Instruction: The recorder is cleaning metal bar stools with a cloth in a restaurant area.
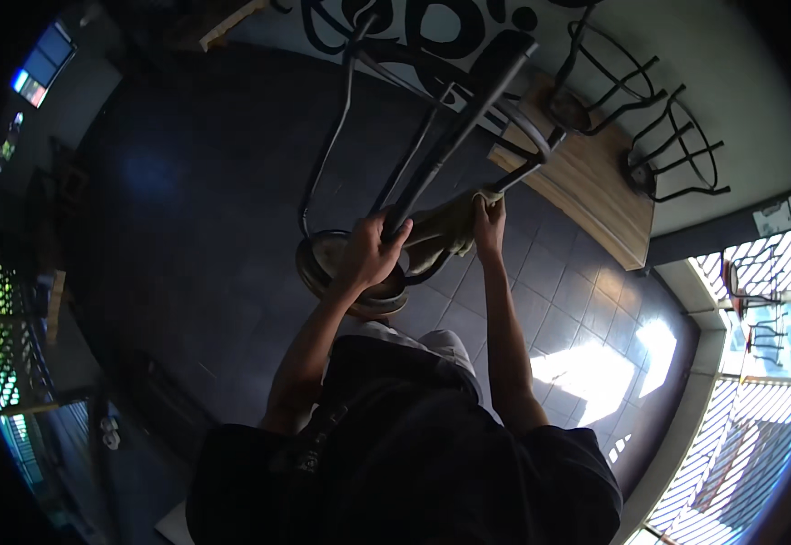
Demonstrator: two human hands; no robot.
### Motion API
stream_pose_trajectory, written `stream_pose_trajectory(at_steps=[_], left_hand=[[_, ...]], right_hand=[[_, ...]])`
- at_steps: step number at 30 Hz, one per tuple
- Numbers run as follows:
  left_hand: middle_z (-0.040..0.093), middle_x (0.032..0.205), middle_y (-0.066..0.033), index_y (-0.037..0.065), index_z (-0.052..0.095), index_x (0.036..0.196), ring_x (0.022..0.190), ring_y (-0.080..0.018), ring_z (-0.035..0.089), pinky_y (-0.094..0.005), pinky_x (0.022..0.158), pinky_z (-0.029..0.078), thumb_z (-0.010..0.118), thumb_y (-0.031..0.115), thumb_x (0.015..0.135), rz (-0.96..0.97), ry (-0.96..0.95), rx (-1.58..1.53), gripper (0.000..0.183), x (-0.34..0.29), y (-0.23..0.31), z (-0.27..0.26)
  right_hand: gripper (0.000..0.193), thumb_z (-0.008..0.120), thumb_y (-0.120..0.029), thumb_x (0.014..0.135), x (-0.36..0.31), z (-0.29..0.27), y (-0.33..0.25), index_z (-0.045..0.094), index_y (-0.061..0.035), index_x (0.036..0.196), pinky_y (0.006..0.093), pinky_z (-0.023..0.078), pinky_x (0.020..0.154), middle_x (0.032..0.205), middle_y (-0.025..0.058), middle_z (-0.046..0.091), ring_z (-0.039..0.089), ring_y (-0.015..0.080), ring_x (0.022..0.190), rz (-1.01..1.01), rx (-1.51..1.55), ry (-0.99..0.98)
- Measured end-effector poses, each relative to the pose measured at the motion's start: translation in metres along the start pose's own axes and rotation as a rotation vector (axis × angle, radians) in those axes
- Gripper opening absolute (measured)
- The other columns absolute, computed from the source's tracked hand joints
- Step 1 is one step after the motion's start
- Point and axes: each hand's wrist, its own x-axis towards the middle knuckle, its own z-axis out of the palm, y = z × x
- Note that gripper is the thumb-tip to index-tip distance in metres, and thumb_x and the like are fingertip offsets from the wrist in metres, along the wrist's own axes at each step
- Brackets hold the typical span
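A dark metal stool (450, 141) is standing upside down in front of the person, its round seat lying lowest and its legs pointing up. The left hand (376, 256) is gripping one leg of the stool near the seat. The right hand (489, 222) is clutching a greenish cloth (450, 222) around another leg, to the stool's right. Beyond the stool, to its right, a wooden table (595, 186) is carrying two upturned stools (570, 113).

Stool (457, 134): before torso (405, 427). Cloth (454, 222): on stool, under right hand (490, 225). Table (595, 186): beyond, right; inverted stools (570, 114) on top.
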Motion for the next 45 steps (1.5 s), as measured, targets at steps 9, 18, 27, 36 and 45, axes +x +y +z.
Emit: stream_pose_trajectory(at_steps=[9,18,27,36,45], left_hand=[[0.034,0.049,0.0021,0.007,0.042,0.059,0.046,-0.0065,0.031,-0.0294,0.046,0.025,0.061,0.025,0.092,-0.139,0.087,-0.148,0.043,0.038,-0.014,-0.01],[0.036,0.052,0.0032,0.006,0.046,0.064,0.047,-0.0055,0.035,-0.0272,0.045,0.027,0.06,0.025,0.093,-0.067,0.047,-0.027,0.038,0.042,0.031,-0.009],[0.038,0.051,0.0041,0.008,0.047,0.064,0.046,-0.0046,0.035,-0.0255,0.045,0.026,0.062,0.026,0.092,-0.063,0.158,-0.032,0.037,0.03,0.042,0.008],[0.039,0.053,0.004,0.008,0.047,0.063,0.046,-0.0043,0.036,-0.0244,0.046,0.027,0.06,0.028,0.093,-0.132,0.137,-0.048,0.038,0.001,0.056,0.045],[0.038,0.049,0.0056,0.01,0.046,0.063,0.038,-0.0019,0.035,-0.0209,0.036,0.025,0.061,0.02,0.092,-0.188,0.227,-0.302,0.034,-0.039,0.085,0.07]], right_hand=[[0.03,0.058,-0.023,0.09,0.02,0.001,-0.045,0.062,0.0064,0.087,0.0297,0.046,0.061,0.071,0.0057,0.063,0.054,0.0105,0.065,-0.043,-0.087,0.117],[0.03,0.061,-0.026,0.089,-0.024,-0.002,0.024,0.061,0.0026,0.099,0.0298,0.049,0.073,0.088,0.008,0.064,0.059,0.0137,0.083,0.023,-0.084,-0.041],[0.036,0.06,-0.03,0.092,0.073,-0.027,-0.11,0.058,0.0029,0.106,0.0314,0.048,0.073,0.093,0.0103,0.064,0.059,0.0161,0.081,-0.19,0.195,0.176],[0.047,0.061,-0.041,0.09,-0.101,-0.061,0.018,0.065,0.0057,0.093,0.0337,0.05,0.067,0.078,0.0107,0.066,0.061,0.0142,0.074,0.25,-0.213,0.001],[0.036,0.06,-0.031,0.091,-0.004,-0.08,-0.095,0.063,0.0035,0.084,0.0305,0.045,0.058,0.066,0.0025,0.056,0.053,0.0089,0.064,-0.052,-0.031,-0.132]])
